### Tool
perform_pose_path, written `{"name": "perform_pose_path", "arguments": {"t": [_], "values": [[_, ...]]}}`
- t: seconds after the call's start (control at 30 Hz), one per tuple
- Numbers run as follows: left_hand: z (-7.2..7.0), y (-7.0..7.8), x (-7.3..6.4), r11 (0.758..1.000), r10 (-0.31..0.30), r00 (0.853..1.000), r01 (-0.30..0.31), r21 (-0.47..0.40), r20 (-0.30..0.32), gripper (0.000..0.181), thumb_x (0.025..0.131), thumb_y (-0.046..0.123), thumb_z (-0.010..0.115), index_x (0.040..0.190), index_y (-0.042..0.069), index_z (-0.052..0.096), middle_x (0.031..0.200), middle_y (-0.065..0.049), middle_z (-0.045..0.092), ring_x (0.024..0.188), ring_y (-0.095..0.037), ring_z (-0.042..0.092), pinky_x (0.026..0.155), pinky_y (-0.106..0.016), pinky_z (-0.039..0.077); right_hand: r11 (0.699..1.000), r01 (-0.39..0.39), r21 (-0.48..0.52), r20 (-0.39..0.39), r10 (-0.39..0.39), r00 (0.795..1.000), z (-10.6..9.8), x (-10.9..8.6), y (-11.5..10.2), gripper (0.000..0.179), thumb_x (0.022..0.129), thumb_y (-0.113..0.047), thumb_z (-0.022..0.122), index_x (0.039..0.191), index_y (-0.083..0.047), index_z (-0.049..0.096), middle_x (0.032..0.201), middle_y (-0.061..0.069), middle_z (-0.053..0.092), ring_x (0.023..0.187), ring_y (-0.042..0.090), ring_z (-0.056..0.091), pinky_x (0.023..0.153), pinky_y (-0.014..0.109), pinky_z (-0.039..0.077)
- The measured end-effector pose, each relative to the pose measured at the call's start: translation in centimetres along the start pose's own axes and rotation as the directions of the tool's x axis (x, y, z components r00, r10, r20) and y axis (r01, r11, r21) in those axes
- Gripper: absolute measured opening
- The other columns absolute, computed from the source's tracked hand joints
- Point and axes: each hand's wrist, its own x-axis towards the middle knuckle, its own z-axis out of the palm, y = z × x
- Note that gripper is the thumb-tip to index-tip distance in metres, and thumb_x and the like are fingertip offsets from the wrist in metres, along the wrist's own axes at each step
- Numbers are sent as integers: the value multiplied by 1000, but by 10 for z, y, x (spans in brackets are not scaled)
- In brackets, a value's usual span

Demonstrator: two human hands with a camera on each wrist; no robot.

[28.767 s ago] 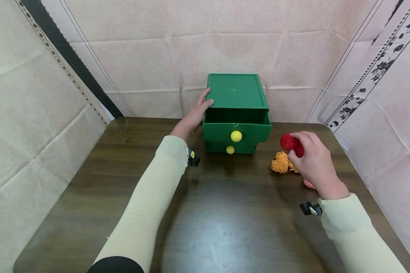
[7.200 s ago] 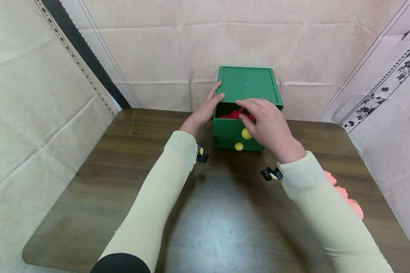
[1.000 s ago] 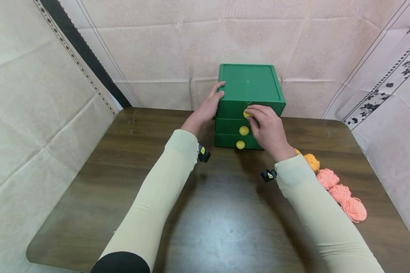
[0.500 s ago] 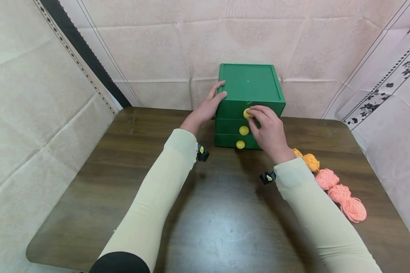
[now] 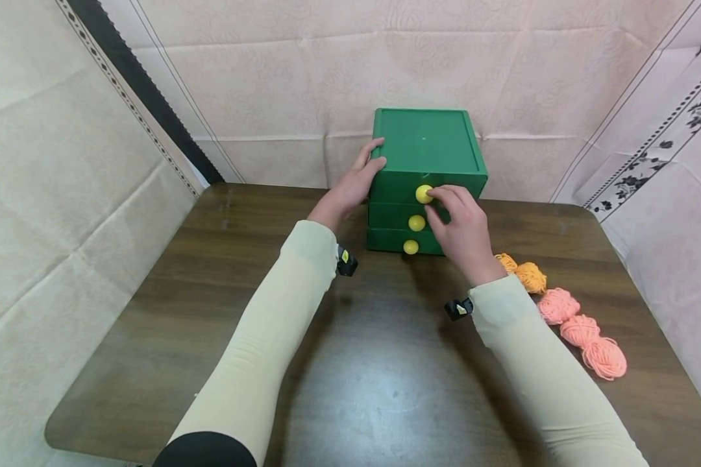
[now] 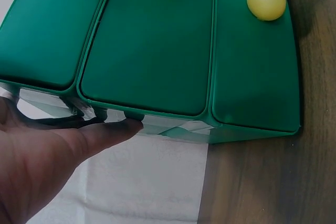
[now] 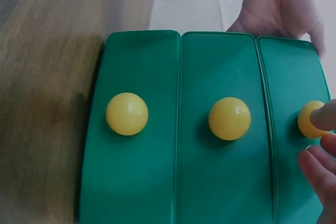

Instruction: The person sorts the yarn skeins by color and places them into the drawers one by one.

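Observation:
A green cabinet [image 5: 423, 139] with three drawers stands at the back of the table, all drawer fronts flush. Each front has a round yellow knob; the top knob [image 5: 424, 194] shows whole in the head view. My right hand [image 5: 464, 227] is at this knob, fingertips spread at its right side; in the right wrist view, a fingertip overlaps the knob [image 7: 310, 120]. My left hand [image 5: 350, 188] rests against the cabinet's left side, thumb at the upper edge. The left wrist view shows its fingers [image 6: 107, 135] straight along the side wall. The drawers' contents are hidden.
Beside my right sleeve lie orange yarn balls [image 5: 530, 277] and three pink yarn balls [image 5: 581, 331], in a slanting row on the brown wooden table [image 5: 257, 383]. Pale patterned cloth [image 5: 280, 84] hangs behind and at both sides.
Earlier my right hand gripped red yarn, then reached over the open top drawer with red yarn inside. That drawer is now shut, and the fingers have loosened from its knob. The left hand stays.

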Motion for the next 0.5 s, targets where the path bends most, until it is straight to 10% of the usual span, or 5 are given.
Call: {"name": "perform_pose_path", "arguments": {"t": [0.5], "values": [[-4,-20,21,1000,-8,1000,8,-10,-22,49,103,49,32,148,52,15,162,8,5,146,-25,20,111,-57,30,994,-109,8,41,109,993,6,-13,6,26,90,-17,70,110,-3,64,110,13,64,98,27,62,88,44,52]]}}
